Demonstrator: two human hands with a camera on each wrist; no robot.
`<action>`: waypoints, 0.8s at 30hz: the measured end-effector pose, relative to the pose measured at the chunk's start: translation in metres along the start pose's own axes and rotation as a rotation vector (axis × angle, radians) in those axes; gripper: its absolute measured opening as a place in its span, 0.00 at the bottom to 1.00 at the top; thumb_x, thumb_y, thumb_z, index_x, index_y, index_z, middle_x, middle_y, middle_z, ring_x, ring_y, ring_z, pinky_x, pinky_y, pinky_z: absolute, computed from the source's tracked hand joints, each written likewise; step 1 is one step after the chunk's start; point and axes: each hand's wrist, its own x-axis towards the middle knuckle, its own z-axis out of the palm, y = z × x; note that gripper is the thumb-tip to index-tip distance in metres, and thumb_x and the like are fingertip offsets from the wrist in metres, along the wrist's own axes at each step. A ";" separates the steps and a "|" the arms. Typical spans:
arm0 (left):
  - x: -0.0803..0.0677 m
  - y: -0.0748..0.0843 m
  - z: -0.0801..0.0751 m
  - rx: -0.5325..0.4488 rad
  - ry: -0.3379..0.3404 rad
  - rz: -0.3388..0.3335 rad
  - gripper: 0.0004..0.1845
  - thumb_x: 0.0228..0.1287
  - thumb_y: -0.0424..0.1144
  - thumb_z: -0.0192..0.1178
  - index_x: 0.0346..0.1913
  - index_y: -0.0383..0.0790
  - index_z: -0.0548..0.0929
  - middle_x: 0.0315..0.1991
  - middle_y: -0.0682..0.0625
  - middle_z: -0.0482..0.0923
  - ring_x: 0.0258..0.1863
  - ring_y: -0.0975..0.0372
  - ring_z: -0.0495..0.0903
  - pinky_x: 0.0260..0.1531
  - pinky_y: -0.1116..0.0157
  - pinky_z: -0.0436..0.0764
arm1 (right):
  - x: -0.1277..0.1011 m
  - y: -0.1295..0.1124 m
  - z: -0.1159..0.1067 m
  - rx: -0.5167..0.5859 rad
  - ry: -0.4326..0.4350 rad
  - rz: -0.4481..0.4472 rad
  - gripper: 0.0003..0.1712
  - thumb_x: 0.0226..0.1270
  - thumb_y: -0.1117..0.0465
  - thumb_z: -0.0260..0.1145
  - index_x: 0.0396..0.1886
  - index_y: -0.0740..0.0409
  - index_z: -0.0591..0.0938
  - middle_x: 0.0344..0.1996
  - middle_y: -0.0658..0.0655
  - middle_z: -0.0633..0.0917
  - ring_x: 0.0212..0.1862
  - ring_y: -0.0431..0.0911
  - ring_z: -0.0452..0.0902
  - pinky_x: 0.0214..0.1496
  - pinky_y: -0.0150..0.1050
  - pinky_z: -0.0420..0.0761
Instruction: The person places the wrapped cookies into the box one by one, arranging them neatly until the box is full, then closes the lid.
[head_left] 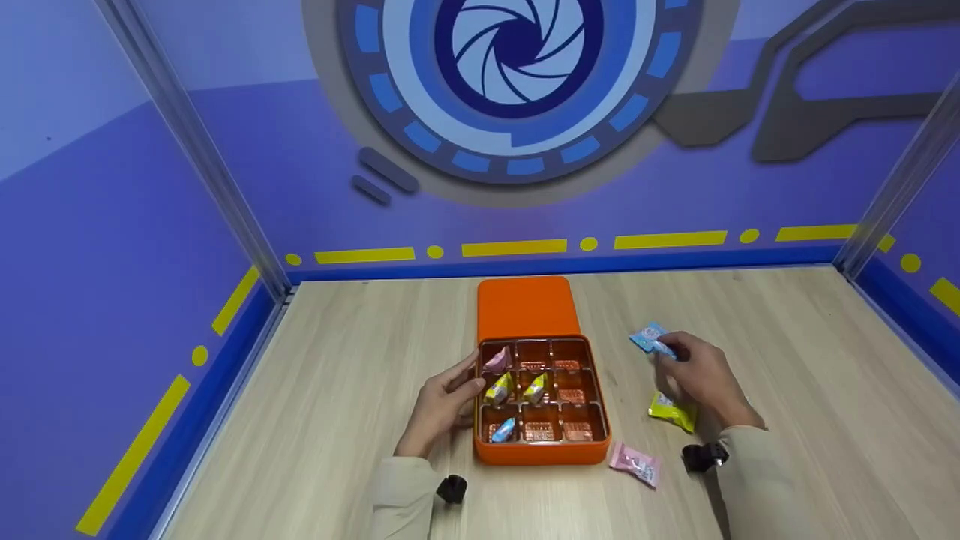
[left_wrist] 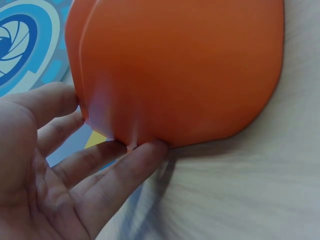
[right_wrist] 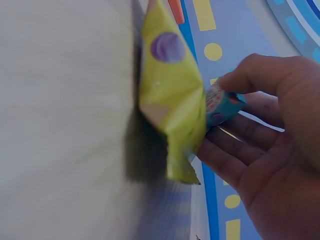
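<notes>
My left hand (head_left: 442,405) holds the left side of an orange box (head_left: 540,453), its thumb at the rim. In the left wrist view the fingertips rest along the edge of the orange wall. Inside the box is a clear divided tray (head_left: 539,431). A pink candy (head_left: 497,361) sits in its back left compartment, yellow candies in the middle row's left and centre ones, and a blue candy (head_left: 504,430) at front left. To the right of the box, my right hand (head_left: 705,375) pinches a blue-wrapped candy (right_wrist: 216,102) between thumb and fingers.
A yellow candy (head_left: 672,412) lies on the table below my right hand. Nearer me, a pink candy (head_left: 636,465) lies by the box's front right corner. Behind the box is a flat orange lid (head_left: 525,307). Blue-purple panels (head_left: 247,150) enclose the wooden table.
</notes>
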 end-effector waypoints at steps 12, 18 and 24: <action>0.000 -0.001 -0.001 0.032 0.014 0.008 0.31 0.78 0.43 0.65 0.80 0.49 0.72 0.75 0.35 0.70 0.55 0.52 0.85 0.39 0.57 0.90 | 0.001 -0.002 -0.002 0.013 0.028 0.057 0.22 0.80 0.63 0.63 0.67 0.68 0.79 0.62 0.73 0.81 0.61 0.65 0.77 0.64 0.63 0.76; 0.000 -0.003 -0.001 0.028 0.017 0.010 0.30 0.78 0.43 0.66 0.79 0.48 0.73 0.74 0.33 0.70 0.54 0.51 0.86 0.38 0.57 0.90 | 0.001 -0.002 -0.001 0.011 0.041 0.054 0.20 0.78 0.65 0.65 0.65 0.68 0.80 0.59 0.72 0.83 0.59 0.65 0.79 0.62 0.63 0.78; 0.001 -0.003 -0.001 0.005 0.010 0.000 0.30 0.78 0.43 0.66 0.79 0.48 0.73 0.74 0.33 0.71 0.46 0.52 0.88 0.33 0.57 0.90 | 0.000 -0.002 0.000 -0.008 0.047 0.040 0.20 0.76 0.68 0.65 0.64 0.68 0.80 0.58 0.71 0.83 0.58 0.64 0.80 0.61 0.62 0.79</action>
